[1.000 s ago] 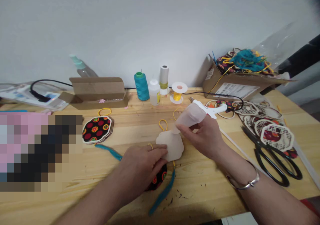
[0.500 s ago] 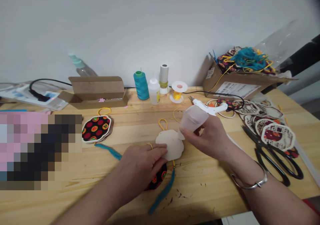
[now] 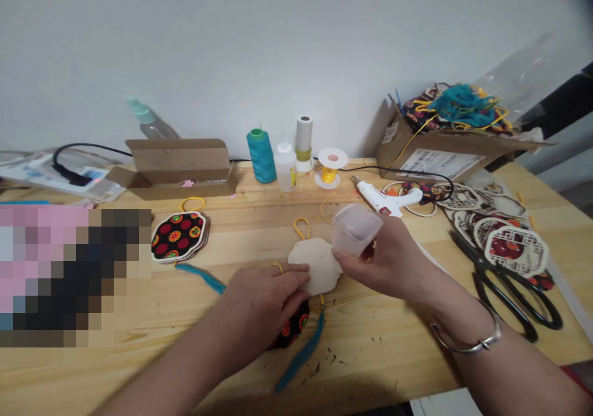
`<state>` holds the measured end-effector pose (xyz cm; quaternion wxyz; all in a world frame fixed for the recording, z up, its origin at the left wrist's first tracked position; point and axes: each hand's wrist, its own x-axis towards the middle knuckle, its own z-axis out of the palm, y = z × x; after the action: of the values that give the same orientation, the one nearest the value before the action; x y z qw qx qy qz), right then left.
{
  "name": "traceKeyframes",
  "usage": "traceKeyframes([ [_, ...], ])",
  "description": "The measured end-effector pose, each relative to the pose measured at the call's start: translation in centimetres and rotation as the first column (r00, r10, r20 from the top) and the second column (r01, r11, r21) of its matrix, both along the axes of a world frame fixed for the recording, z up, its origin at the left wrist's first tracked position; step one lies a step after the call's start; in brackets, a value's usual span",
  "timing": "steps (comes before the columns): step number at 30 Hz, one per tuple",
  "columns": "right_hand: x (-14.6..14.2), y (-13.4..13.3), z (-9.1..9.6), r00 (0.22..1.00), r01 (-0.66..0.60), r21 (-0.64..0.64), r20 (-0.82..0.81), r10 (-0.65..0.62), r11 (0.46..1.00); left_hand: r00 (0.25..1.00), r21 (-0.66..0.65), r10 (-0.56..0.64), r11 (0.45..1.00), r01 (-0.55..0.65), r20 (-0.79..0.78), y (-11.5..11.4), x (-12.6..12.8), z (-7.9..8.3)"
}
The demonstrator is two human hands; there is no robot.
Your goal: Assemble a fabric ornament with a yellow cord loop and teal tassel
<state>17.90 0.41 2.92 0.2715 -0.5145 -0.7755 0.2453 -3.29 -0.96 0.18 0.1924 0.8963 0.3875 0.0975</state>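
Note:
My left hand [image 3: 262,302] lies flat, fingers stretched out, pressing the near left edge of a pale scalloped wooden piece [image 3: 317,263] with a yellow cord loop [image 3: 301,226]. Under the hand lies a black flowered fabric piece [image 3: 293,331] with a teal tassel [image 3: 301,355]. My right hand [image 3: 393,258] is closed round a small translucent squeeze bottle [image 3: 356,228], its tip pointing down at the right edge of the wooden piece.
A stack of flowered ornaments [image 3: 179,236] sits left. At the back stand a teal thread spool [image 3: 260,155], a white bottle [image 3: 285,167], a yellow cord reel [image 3: 330,169] and cardboard boxes [image 3: 178,169]. A glue gun [image 3: 386,199], black scissors [image 3: 509,292] and cut-out wooden frames [image 3: 514,249] lie right.
My right hand has lowered and turned the squeeze bottle toward the wooden piece's right edge. The left hand has stayed put on the piece.

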Motion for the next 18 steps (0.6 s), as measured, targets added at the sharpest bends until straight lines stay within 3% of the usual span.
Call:
traceKeyframes([
  [13,-0.32,-0.55,-0.15,0.995,-0.056,-0.033,-0.079,0.053,0.998,1.000,-0.017,0.000,1.000,0.000,-0.008,0.08,-0.04,0.13],
  [16,-0.45,-0.58,0.05,0.983,-0.060,-0.094,-0.177,0.043,0.994,1.000,-0.022,0.003,1.000,-0.003,0.002,0.05,-0.03,0.14],
  [18,-0.38,-0.45,0.02,0.951,-0.008,-0.141,-0.306,-0.036,0.990,1.000,-0.013,0.008,1.000,-0.007,0.016,-0.01,-0.06,0.16],
])
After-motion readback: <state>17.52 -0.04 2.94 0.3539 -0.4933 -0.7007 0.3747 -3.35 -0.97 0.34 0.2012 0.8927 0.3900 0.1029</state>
